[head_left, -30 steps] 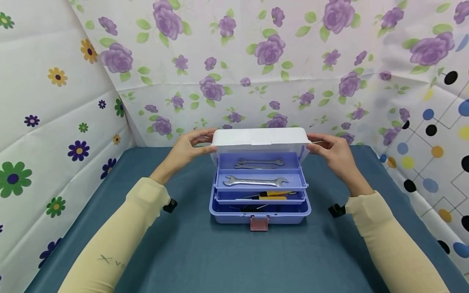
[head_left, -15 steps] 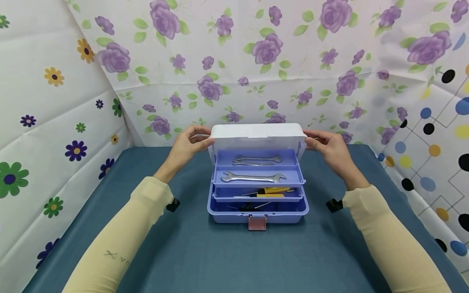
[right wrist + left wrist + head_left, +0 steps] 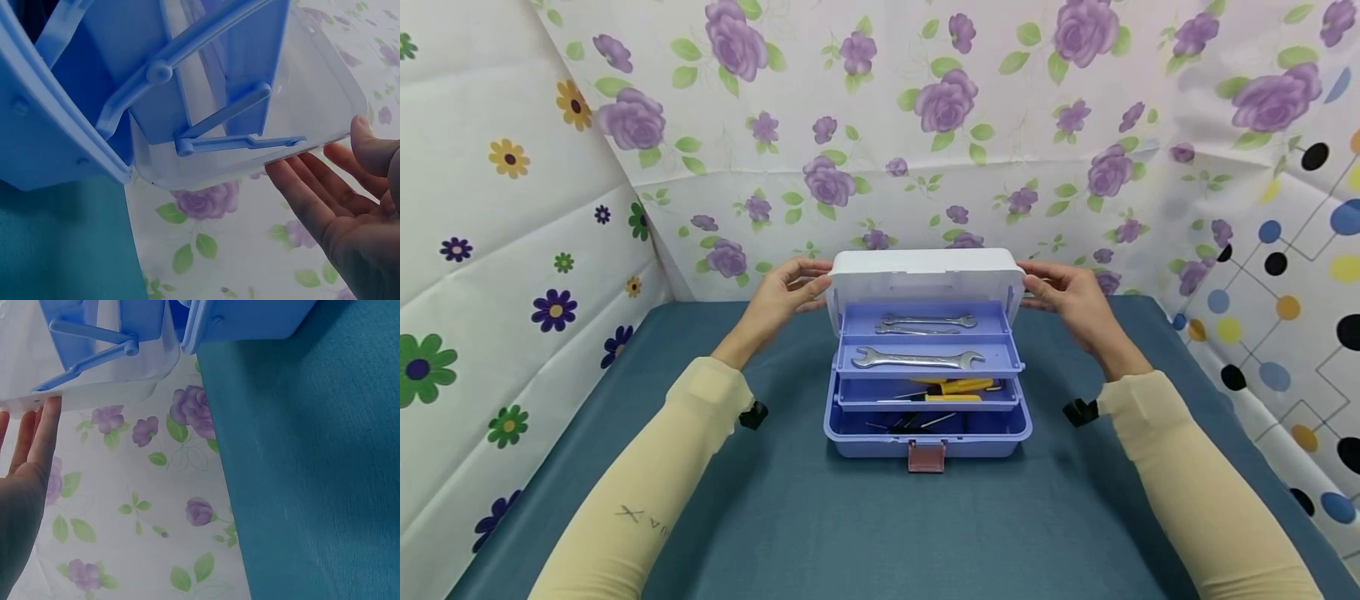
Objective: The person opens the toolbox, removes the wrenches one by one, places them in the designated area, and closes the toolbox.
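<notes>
A purple toolbox (image 3: 927,448) with a white translucent lid (image 3: 925,261) stands on the table, its stepped trays (image 3: 1000,361) fanned out beneath the raised lid. My left hand (image 3: 775,304) holds the lid's left end between thumb and fingers; in the left wrist view its fingertips (image 3: 52,409) meet the lid's edge. At the opposite end my right hand (image 3: 1071,304) pinches the lid, thumb on the rim and fingers under it in the right wrist view. A large open-end wrench (image 3: 917,359) lies in the middle tray, with two smaller wrenches (image 3: 928,321) behind.
Yellow-handled screwdrivers (image 3: 958,387) lie in the lower tray, and dark tools (image 3: 913,422) in the base. A pink latch (image 3: 927,457) hangs at the front. Hinge arms (image 3: 225,112) link trays and lid. Flowered cloth (image 3: 827,108) stands behind the blue-green table (image 3: 775,533).
The lid has swung further up and back with both hands on it, showing more of its inside. The trays have shifted up slightly with it.
</notes>
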`<state>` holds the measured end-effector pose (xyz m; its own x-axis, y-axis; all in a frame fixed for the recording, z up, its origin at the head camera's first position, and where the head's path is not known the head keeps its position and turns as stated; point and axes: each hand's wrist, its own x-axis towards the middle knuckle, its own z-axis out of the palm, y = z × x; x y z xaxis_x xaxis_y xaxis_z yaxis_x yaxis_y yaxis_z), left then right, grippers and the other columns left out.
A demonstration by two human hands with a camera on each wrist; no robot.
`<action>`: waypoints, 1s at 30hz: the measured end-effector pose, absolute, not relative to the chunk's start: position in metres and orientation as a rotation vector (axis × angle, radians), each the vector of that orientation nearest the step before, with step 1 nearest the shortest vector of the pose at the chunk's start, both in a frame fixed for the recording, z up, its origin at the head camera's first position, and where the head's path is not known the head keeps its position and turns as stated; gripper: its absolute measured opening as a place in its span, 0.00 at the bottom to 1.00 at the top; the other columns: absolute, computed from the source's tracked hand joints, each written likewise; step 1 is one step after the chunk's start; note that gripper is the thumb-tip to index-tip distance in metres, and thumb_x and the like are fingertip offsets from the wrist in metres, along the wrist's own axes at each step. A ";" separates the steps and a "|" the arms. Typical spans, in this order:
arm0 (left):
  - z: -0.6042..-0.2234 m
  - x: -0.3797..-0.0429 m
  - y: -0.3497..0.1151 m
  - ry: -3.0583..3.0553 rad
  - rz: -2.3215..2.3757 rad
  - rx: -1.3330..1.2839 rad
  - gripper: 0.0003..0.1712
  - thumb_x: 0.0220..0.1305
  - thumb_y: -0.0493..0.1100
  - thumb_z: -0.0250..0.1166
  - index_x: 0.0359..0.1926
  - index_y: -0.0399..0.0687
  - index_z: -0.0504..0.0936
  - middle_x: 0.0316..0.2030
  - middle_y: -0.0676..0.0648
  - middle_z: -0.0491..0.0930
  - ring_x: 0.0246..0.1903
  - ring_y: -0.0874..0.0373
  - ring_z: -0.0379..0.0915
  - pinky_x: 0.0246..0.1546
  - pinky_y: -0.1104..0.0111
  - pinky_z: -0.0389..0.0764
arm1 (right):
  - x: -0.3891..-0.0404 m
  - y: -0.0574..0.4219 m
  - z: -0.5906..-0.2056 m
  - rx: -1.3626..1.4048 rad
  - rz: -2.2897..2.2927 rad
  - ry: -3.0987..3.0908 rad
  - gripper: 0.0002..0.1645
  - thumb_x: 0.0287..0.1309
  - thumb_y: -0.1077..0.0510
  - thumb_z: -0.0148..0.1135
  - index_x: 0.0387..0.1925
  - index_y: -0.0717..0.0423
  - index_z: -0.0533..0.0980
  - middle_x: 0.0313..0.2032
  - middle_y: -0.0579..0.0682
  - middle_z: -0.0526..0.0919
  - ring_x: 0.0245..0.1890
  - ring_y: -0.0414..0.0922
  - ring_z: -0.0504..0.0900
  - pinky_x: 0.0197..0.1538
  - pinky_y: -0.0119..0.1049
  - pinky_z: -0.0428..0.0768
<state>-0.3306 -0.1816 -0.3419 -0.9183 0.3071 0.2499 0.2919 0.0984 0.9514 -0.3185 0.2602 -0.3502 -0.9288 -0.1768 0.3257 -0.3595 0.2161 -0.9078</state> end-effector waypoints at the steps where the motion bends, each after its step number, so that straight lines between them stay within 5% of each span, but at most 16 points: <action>1: -0.342 -0.331 -0.181 2.320 2.006 0.623 0.25 0.77 0.44 0.63 0.67 0.36 0.74 0.62 0.39 0.73 0.64 0.45 0.73 0.58 0.58 0.83 | -0.319 0.260 -0.350 0.510 1.818 -2.315 0.29 0.75 0.51 0.60 0.68 0.67 0.74 0.58 0.50 0.84 0.49 0.37 0.86 0.50 0.37 0.87; 11: -0.340 -0.339 -0.178 2.315 2.030 0.542 0.15 0.76 0.46 0.65 0.54 0.41 0.78 0.49 0.45 0.77 0.51 0.51 0.77 0.59 0.50 0.81 | -0.328 0.255 -0.353 0.361 2.026 -2.100 0.21 0.68 0.55 0.69 0.48 0.72 0.82 0.40 0.50 0.86 0.41 0.45 0.87 0.44 0.41 0.89; 19: -0.338 -0.351 -0.175 2.314 2.027 0.516 0.13 0.76 0.48 0.65 0.51 0.44 0.79 0.47 0.45 0.77 0.45 0.53 0.77 0.54 0.55 0.85 | -0.338 0.255 -0.351 0.295 2.044 -2.132 0.20 0.66 0.51 0.70 0.47 0.66 0.84 0.38 0.49 0.86 0.39 0.44 0.86 0.43 0.41 0.89; 30: -0.340 -0.369 -0.174 2.306 2.023 0.477 0.18 0.78 0.43 0.62 0.57 0.32 0.76 0.45 0.45 0.77 0.42 0.56 0.79 0.58 0.49 0.82 | -0.359 0.257 -0.348 0.321 1.985 -2.262 0.17 0.72 0.58 0.65 0.49 0.71 0.81 0.36 0.48 0.87 0.36 0.43 0.88 0.42 0.41 0.89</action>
<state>-0.3686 -0.1742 -0.3400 -0.9520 0.2527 0.1725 0.2040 0.1039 0.9734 -0.3595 0.2568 -0.3483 -0.9709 -0.0822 0.2248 -0.2336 0.1201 -0.9649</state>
